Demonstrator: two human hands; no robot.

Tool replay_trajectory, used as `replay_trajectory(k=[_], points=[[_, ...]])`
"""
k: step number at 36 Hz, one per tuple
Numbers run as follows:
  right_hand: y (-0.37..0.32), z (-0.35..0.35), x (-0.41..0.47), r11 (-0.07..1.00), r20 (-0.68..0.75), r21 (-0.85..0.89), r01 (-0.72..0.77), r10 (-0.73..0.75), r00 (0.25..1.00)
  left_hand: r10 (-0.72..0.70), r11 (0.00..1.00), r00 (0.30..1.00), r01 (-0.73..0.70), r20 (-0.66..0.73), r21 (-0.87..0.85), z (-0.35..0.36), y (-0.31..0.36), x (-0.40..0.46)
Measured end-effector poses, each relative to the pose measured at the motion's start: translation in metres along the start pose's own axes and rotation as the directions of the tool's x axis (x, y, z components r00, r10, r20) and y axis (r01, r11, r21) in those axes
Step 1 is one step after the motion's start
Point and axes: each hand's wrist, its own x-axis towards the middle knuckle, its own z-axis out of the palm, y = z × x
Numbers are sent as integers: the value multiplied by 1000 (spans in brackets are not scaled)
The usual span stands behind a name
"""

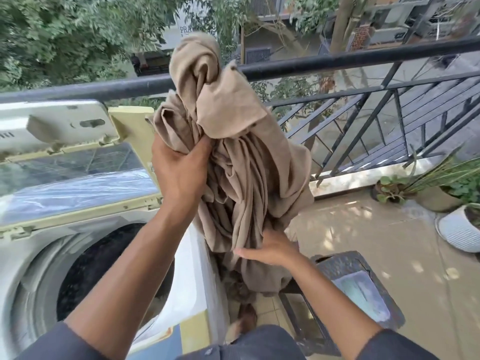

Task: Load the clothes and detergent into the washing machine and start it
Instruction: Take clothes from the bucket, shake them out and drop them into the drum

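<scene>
Head view, left to right: a white top-loading washing machine [33,255] stands at the left with its glass-panelled lid [78,175] raised, and its dark round drum [85,268] is open to the air. What lies inside the drum I cannot tell; it reads only as dark.

So the lid is already up, and the loading step looks to be in hand, not done. No detergent shows anywhere in the frame, and the controls are out of sight, so adding detergent and starting the machine are, by my judgement, both still to come.

Next comes the left hand [179,172], raised above the machine's right edge. Its fingers are curled tight into the upper folds of a large beige crumpled cloth [233,157], gripping it. The cloth hangs in the air just right of the drum, not over it, in front of a black metal balcony railing [337,61]; its lower end trails down beside the machine's side.

The right hand [267,249] is lower, fingers fairly straight, palm cupping the cloth's underside in support.

Further right stands a dark plastic stool [358,287] on the tiled floor.
</scene>
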Motion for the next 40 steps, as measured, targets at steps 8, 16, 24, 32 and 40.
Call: replay_trajectory(k=[8,16,24,32,40], points=[[-14,3,13,886,-151,462,32,44,988,38,999,996,-40,-77,-18,-1,9,6],[35,-60,-3,619,-378,781,81,367,850,123,948,992,-113,-13,298,-29,-17,10],[3,-149,-68,371,-596,790,488,275,755,66,862,995,-96,76,497,-31,-46,-5],[-65,-151,-105,205,-612,744,636,-171,772,-3,858,990,-70,143,509,-20,-51,-15],[-98,-127,-105,484,-506,564,670,-438,743,-214,950,808,41,549,310,-38,-58,-10]])
